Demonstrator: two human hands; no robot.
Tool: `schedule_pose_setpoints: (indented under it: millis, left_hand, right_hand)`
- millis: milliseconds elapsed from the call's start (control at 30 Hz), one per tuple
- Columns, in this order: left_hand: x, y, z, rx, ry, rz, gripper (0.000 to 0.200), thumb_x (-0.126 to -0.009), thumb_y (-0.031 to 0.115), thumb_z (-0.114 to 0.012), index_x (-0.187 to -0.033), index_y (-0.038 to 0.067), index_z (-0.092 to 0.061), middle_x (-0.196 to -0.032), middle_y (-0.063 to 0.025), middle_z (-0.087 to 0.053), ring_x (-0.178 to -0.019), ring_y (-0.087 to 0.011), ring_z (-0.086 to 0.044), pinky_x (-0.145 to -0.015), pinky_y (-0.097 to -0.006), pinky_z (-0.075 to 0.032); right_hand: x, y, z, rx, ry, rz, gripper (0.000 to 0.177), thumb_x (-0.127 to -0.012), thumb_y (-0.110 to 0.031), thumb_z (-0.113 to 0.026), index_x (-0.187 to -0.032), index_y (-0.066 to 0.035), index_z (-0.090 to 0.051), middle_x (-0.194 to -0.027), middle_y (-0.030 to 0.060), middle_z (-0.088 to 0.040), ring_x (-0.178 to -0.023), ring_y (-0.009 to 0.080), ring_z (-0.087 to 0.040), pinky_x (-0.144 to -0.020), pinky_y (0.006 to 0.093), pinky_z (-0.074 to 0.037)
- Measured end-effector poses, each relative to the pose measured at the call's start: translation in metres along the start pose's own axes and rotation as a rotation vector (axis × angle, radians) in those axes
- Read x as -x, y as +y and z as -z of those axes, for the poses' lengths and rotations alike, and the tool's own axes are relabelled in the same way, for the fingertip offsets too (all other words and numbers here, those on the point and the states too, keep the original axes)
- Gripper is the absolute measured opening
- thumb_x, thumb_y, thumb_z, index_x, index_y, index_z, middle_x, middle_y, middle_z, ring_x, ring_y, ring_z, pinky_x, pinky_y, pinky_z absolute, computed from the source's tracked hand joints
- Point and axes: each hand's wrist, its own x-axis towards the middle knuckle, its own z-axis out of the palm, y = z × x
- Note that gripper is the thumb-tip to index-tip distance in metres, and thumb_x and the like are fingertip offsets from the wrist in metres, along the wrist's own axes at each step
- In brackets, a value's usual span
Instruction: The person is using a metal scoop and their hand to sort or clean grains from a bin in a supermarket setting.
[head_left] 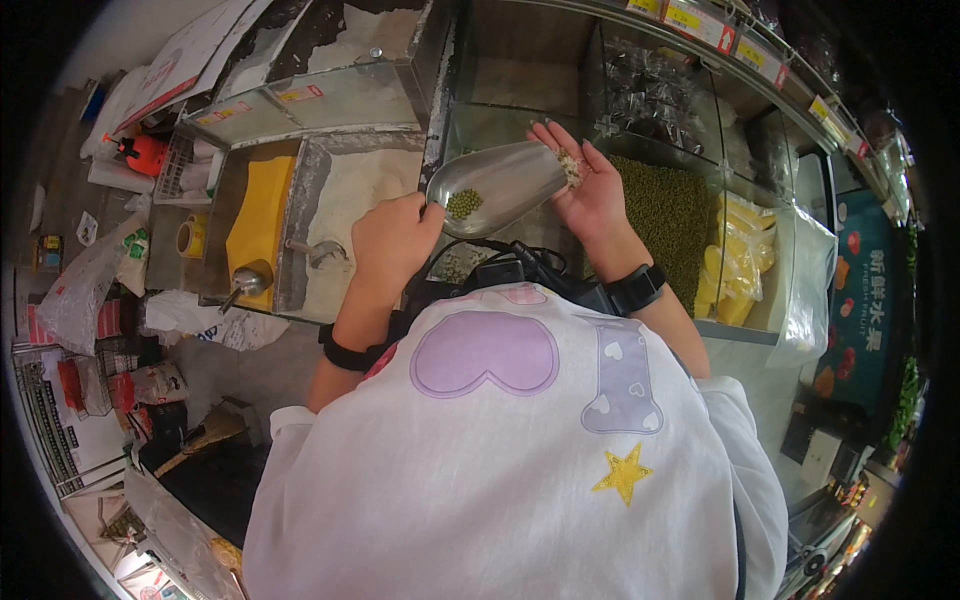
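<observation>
My left hand (398,236) is closed at the back end of a see-through scoop (515,180), its handle hidden in my fist. A small heap of green mung beans (464,204) lies inside the scoop near that end. The scoop's mouth points right, to my right hand (592,195), which is open, palm up, with fingers stretched out. Pale small grains (572,168) rest on the right palm at the scoop's lip. Right of this hand is a bin full of mung beans (655,225). Below the scoop, pale grains (458,264) show partly behind my clothes and a black strap.
To the left are bins of white flour (365,190) and yellow meal (262,215), each with a metal scoop. Yellow packets (745,250) fill a bin at the right. Glass dividers and a shelf rail with price tags (700,25) border the far side.
</observation>
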Motion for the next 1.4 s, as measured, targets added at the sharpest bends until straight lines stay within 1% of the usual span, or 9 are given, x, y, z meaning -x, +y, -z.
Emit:
schedule_pose_setpoints:
  millis: [100,333,433,833,1067,1233,1300,1367,1400]
  left_hand:
    - [-0.001,-0.001,-0.001,-0.001,0.006,-0.003,0.031,-0.079,0.034,-0.047,-0.073,0.006,-0.060,-0.071,-0.0166,-0.061,-0.070,-0.0377,-0.058,-0.060,-0.0445,-0.044]
    - [0.000,-0.002,-0.003,-0.009,0.044,-0.050,0.033,-0.080,0.034,-0.046,-0.072,0.005,-0.060,-0.069,-0.0176,-0.061,-0.067,-0.0370,-0.059,-0.060,-0.0458,-0.045]
    - [-0.001,-0.002,-0.002,-0.009,0.012,-0.018,0.031,-0.079,0.034,-0.047,-0.075,0.006,-0.061,-0.072,-0.0168,-0.061,-0.071,-0.0378,-0.058,-0.060,-0.0446,-0.044]
    - [0.000,0.002,0.000,-0.009,0.016,-0.006,0.031,-0.079,0.034,-0.047,-0.075,0.006,-0.061,-0.071,-0.0171,-0.061,-0.070,-0.0378,-0.058,-0.061,-0.0448,-0.044]
    - [-0.001,0.001,-0.001,-0.013,0.045,-0.037,0.032,-0.080,0.034,-0.046,-0.072,0.005,-0.060,-0.069,-0.0172,-0.061,-0.067,-0.0368,-0.059,-0.060,-0.0452,-0.045]
    - [-0.002,0.001,-0.001,-0.002,0.017,-0.013,0.032,-0.079,0.035,-0.047,-0.074,0.006,-0.060,-0.072,-0.0173,-0.061,-0.071,-0.0377,-0.058,-0.061,-0.0446,-0.044]
    - [-0.002,0.002,0.000,-0.002,0.022,-0.020,0.033,-0.080,0.034,-0.046,-0.073,0.006,-0.061,-0.071,-0.0172,-0.061,-0.070,-0.0373,-0.059,-0.061,-0.0448,-0.044]
    - [-0.002,0.001,0.000,-0.002,0.026,-0.026,0.033,-0.080,0.034,-0.046,-0.073,0.006,-0.061,-0.069,-0.0171,-0.061,-0.068,-0.0369,-0.059,-0.061,-0.0450,-0.045]
    - [-0.002,0.001,0.000,0.011,0.017,-0.015,0.033,-0.080,0.034,-0.046,-0.074,0.006,-0.061,-0.071,-0.0171,-0.061,-0.070,-0.0374,-0.059,-0.061,-0.0449,-0.044]
  right_hand:
    - [0.001,0.002,-0.005,0.013,0.025,0.011,0.048,-0.094,-0.022,-0.028,-0.133,0.006,-0.031,-0.140,0.0194,-0.031,-0.133,0.0305,-0.025,-0.109,0.0411,-0.022]
    - [0.000,0.002,-0.003,0.032,0.010,-0.003,0.047,-0.094,-0.022,-0.029,-0.132,0.006,-0.033,-0.139,0.0192,-0.032,-0.132,0.0299,-0.026,-0.110,0.0405,-0.022]
    - [0.001,0.002,-0.003,0.034,0.014,-0.003,0.047,-0.094,-0.023,-0.029,-0.132,0.006,-0.033,-0.139,0.0191,-0.033,-0.132,0.0299,-0.026,-0.109,0.0405,-0.022]
    - [0.002,0.003,-0.003,0.021,-0.025,-0.039,0.047,-0.095,-0.022,-0.029,-0.131,0.007,-0.034,-0.138,0.0191,-0.034,-0.131,0.0300,-0.028,-0.109,0.0396,-0.024]
    - [0.001,0.004,-0.006,0.048,0.010,-0.022,0.047,-0.095,-0.023,-0.029,-0.130,0.007,-0.035,-0.138,0.0195,-0.035,-0.130,0.0302,-0.030,-0.109,0.0393,-0.024]
    - [0.003,0.005,-0.011,0.075,0.044,-0.017,0.046,-0.095,-0.023,-0.029,-0.130,0.006,-0.036,-0.138,0.0189,-0.035,-0.129,0.0297,-0.032,-0.108,0.0386,-0.026]
    - [0.004,0.005,-0.013,0.116,0.065,-0.028,0.047,-0.095,-0.027,-0.025,-0.125,0.005,-0.044,-0.133,0.0149,-0.043,-0.124,0.0271,-0.039,-0.105,0.0351,-0.029]
    - [0.004,0.005,-0.013,0.127,0.058,-0.029,0.047,-0.095,-0.026,-0.025,-0.126,0.004,-0.044,-0.133,0.0144,-0.043,-0.123,0.0270,-0.039,-0.105,0.0348,-0.029]
    - [0.004,0.005,-0.013,0.138,0.052,-0.030,0.047,-0.095,-0.026,-0.025,-0.126,0.004,-0.044,-0.132,0.0140,-0.044,-0.123,0.0269,-0.039,-0.105,0.0346,-0.029]
